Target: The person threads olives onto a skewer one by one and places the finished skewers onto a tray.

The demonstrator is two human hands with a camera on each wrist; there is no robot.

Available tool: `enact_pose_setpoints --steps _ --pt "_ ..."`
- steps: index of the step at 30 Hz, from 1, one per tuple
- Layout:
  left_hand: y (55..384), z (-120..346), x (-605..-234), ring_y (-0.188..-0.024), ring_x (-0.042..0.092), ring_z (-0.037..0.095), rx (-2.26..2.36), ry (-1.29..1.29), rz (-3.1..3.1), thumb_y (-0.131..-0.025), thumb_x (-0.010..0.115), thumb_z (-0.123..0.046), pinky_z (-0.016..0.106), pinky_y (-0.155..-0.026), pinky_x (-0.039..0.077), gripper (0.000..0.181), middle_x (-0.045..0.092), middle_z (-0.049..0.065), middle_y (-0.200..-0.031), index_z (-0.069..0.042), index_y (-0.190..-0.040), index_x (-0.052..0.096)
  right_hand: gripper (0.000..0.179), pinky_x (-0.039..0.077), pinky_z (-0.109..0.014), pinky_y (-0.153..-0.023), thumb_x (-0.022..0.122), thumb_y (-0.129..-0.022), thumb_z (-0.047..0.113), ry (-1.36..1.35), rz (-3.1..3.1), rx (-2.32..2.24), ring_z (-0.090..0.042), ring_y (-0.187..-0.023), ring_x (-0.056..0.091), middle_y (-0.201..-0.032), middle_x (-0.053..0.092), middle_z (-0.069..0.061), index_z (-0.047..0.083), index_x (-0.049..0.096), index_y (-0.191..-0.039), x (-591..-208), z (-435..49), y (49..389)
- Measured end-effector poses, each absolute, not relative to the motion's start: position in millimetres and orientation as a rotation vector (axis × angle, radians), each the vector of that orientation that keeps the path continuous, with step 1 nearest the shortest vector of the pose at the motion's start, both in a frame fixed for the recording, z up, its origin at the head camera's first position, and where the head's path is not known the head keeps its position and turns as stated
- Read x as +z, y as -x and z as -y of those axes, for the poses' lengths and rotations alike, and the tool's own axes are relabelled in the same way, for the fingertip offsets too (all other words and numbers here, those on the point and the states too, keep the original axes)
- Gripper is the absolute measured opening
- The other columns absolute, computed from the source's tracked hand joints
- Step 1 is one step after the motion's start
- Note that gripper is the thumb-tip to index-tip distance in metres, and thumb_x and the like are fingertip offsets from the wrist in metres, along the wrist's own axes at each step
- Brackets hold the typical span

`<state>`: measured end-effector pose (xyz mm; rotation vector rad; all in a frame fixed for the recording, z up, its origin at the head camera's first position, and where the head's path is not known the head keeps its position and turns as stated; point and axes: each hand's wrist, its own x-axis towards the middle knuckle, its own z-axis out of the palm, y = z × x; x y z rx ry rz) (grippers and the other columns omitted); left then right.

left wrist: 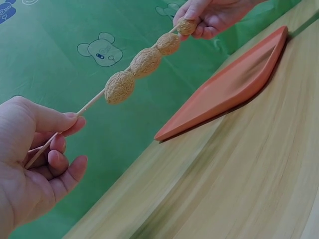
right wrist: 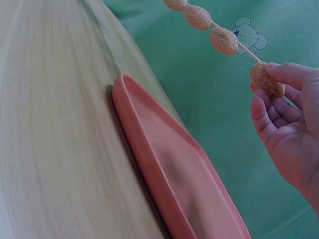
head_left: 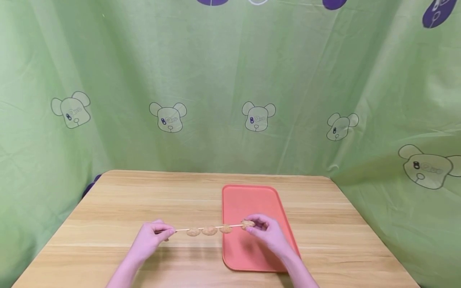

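Note:
A thin wooden skewer point(head_left: 181, 230) is held nearly level above the table. My left hand point(head_left: 149, 238) pinches it near its left end between thumb and fingers. Three tan, wrinkled oval balls, the nearest ball point(left wrist: 119, 87) in the left wrist view among them, are threaded close together along the stick. At the far end, my right hand point(head_left: 270, 236) grips a fourth such ball point(right wrist: 266, 79) with thumb and fingertips. The skewer's tip meets that ball, with a bare gap before the others; how deep it goes is hidden.
A pink-orange rectangular tray point(head_left: 252, 200) with a raised rim lies on the wooden table point(head_left: 162, 192), under my right hand. Green curtains point(head_left: 212, 152) with bear-head drawings hang behind the table and at both sides.

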<state>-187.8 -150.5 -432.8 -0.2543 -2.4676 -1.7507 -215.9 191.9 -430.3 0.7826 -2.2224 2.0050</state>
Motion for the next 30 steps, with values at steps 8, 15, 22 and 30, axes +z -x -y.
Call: enact_pose_setpoints --steps 8,15,22,30 --pt "186.9 147.8 -431.4 -0.062 0.048 0.009 -1.722 0.243 2.473 -0.080 0.069 -0.005 0.023 -0.056 0.040 0.010 0.055 0.001 -0.069 0.002 -0.086 0.071 0.028 0.051 -0.022 -0.070 0.062 -0.078 -0.012 -0.814 2.194 2.023 -0.004 -0.079 0.060 -0.091 0.066 -0.009 -0.019 0.054 -0.104 -432.1 -190.8 216.3" --pt "187.1 142.0 -431.3 -0.063 0.052 0.010 -1.742 0.224 2.466 -0.079 0.069 -0.003 0.022 -0.058 0.043 0.010 0.058 0.004 -0.072 0.003 -0.085 0.070 0.027 0.051 -0.022 -0.069 0.064 -0.078 -0.009 -0.767 2.224 2.027 -0.005 -0.077 0.060 -0.089 0.066 -0.004 -0.016 0.057 -0.102 -435.3 -189.2 217.4" --pt "187.7 138.7 -433.4 -0.063 0.051 0.009 -1.757 0.213 2.465 -0.079 0.069 -0.005 0.022 -0.058 0.042 0.010 0.057 0.003 -0.072 0.003 -0.086 0.070 0.027 0.051 -0.022 -0.070 0.062 -0.079 -0.010 -0.820 2.205 2.021 -0.005 -0.078 0.060 -0.091 0.065 -0.013 -0.018 0.055 -0.104 -435.4 -188.8 216.7" --pt "189.5 137.4 -437.1 -0.064 0.052 0.010 -1.774 0.212 2.465 -0.079 0.069 -0.005 0.022 -0.058 0.043 0.011 0.059 0.004 -0.074 0.003 -0.087 0.070 0.027 0.051 -0.022 -0.071 0.061 -0.079 -0.013 -0.835 2.209 2.004 -0.003 -0.079 0.059 -0.093 0.064 -0.021 -0.018 0.055 -0.105 -436.3 -187.3 216.6"
